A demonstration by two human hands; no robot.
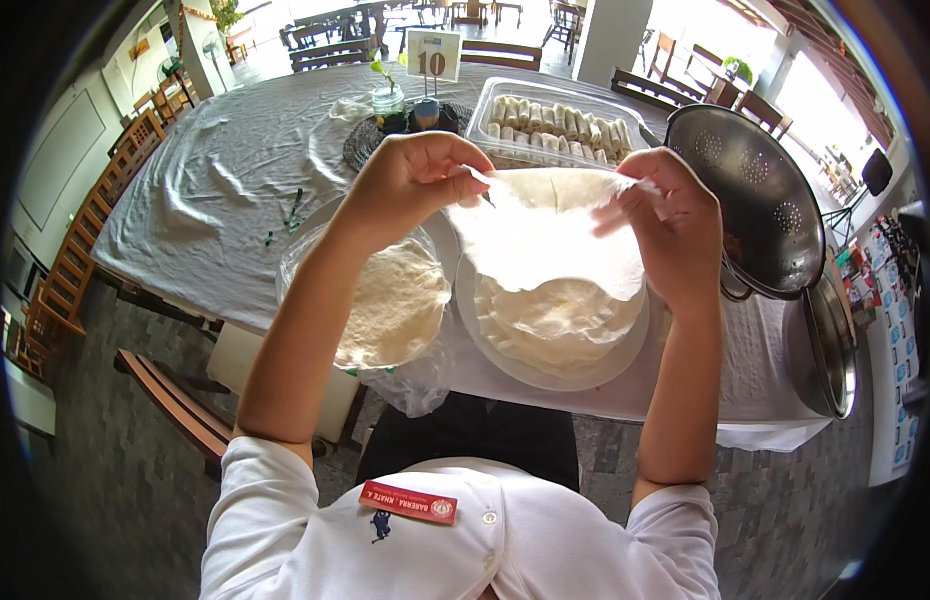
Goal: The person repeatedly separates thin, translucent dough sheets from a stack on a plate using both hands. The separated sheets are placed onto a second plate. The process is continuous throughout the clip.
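A thin, pale spring roll wrapper [551, 232] is held up between both hands, light shining through it. My left hand [435, 172] pinches its upper left corner between thumb and fingers. At the upper right edge, my right hand [667, 217] grips it the same way. Below hangs a white plate [585, 381] on the table, bearing a stack of wrappers [555, 345]. Another stack of wrappers [393, 307] lies to the left on clear plastic over a second plate. Behind the hands, a clear plastic container [476, 124] holds rows of rolled wrappers [562, 120].
A metal colander [750, 187] leans at the right, above a metal bowl [832, 345]. A numbered table sign [433, 56], a glass jar with a plant [388, 101] and a woven mat [356, 146] stand behind. A wooden chair [179, 401] is at the lower left.
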